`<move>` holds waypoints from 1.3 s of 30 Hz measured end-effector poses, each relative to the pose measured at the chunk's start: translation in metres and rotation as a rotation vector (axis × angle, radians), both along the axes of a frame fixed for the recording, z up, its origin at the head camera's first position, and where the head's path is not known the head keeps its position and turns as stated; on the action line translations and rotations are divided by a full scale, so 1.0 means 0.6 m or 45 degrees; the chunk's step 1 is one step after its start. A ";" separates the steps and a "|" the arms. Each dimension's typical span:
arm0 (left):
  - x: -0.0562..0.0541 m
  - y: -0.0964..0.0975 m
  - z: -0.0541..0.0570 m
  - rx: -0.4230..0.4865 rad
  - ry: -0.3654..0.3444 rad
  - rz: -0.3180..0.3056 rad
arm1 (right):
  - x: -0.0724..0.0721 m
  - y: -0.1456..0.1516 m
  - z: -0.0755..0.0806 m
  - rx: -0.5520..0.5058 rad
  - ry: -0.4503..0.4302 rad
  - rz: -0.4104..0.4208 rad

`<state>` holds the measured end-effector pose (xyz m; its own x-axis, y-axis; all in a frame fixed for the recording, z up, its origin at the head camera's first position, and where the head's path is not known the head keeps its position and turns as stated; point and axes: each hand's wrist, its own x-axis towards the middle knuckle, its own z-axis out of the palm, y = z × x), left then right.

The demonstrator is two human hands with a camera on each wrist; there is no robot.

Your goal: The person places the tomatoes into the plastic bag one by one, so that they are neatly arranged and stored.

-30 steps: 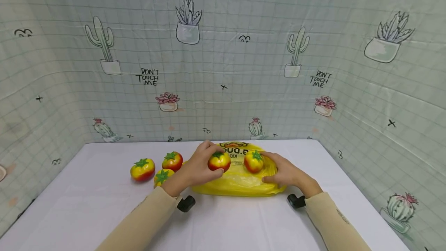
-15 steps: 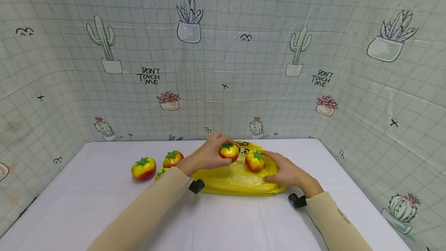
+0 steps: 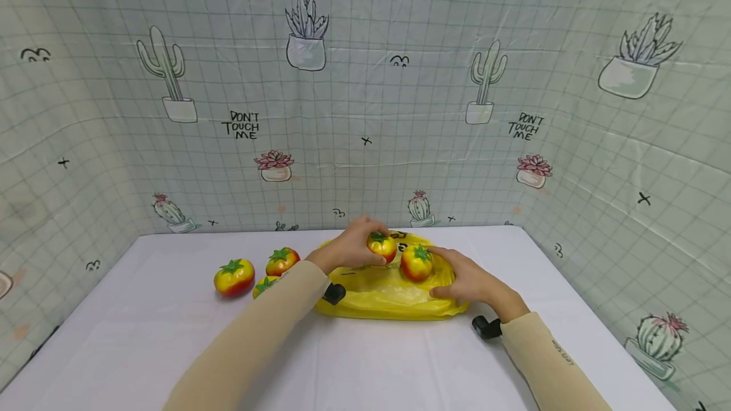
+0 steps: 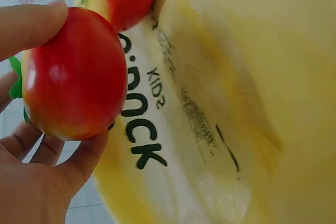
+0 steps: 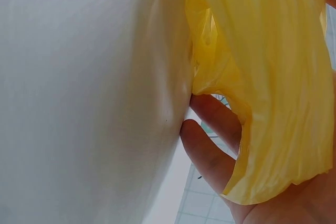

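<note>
My left hand (image 3: 351,247) grips a toy tomato (image 3: 381,248), red and yellow with a green leafy top, above the yellow plastic bag (image 3: 371,293). In the left wrist view the thumb lies over the held tomato's side and the fingers come round beneath. Another toy tomato (image 3: 415,265) is over the bag, just right of it. My right hand (image 3: 474,281) holds the bag's right side, a fingertip right at that second tomato. The right wrist view shows bag plastic (image 5: 283,108) draped across the palm, two fingers (image 5: 210,150) reaching down to the tabletop.
Several more toy tomatoes stand left of the bag: a front-left tomato (image 3: 234,279), a back tomato (image 3: 282,262), and a third tomato (image 3: 264,285) partly behind my left sleeve. The white tabletop (image 3: 365,360) meets a cactus-printed cloth (image 3: 365,94) at the back and sides.
My left hand has moved right and slightly back with its tomato, bringing it closer to the second tomato. The right hand and that second tomato have stayed nearly still.
</note>
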<state>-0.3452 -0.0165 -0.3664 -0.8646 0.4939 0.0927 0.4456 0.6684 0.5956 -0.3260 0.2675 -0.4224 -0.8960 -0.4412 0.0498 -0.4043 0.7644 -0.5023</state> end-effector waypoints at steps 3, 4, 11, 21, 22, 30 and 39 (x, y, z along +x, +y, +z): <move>-0.007 0.002 -0.007 0.003 -0.020 0.010 | 0.000 0.000 0.002 0.004 -0.004 0.000; -0.008 0.002 -0.009 0.001 -0.025 0.013 | 0.000 0.000 0.002 0.004 -0.006 -0.002; -0.015 0.012 -0.021 -0.026 -0.043 0.030 | -0.001 0.001 0.003 0.003 0.000 0.009; -0.012 0.024 -0.042 -0.118 -0.058 0.046 | -0.003 0.002 0.001 0.014 0.007 0.013; -0.011 0.025 -0.044 -0.127 -0.052 0.047 | -0.003 0.002 0.001 0.011 0.003 0.010; -0.009 0.029 -0.049 -0.108 -0.037 0.049 | -0.002 0.000 0.000 -0.005 0.003 0.019; -0.001 0.027 -0.043 -0.158 -0.017 0.067 | -0.001 0.000 0.000 0.003 -0.006 0.010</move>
<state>-0.3459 -0.0002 -0.3921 -0.8904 0.4546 0.0220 0.4005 0.7598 0.5122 -0.3268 0.2674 -0.4223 -0.8929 -0.4481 0.0444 -0.4077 0.7625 -0.5024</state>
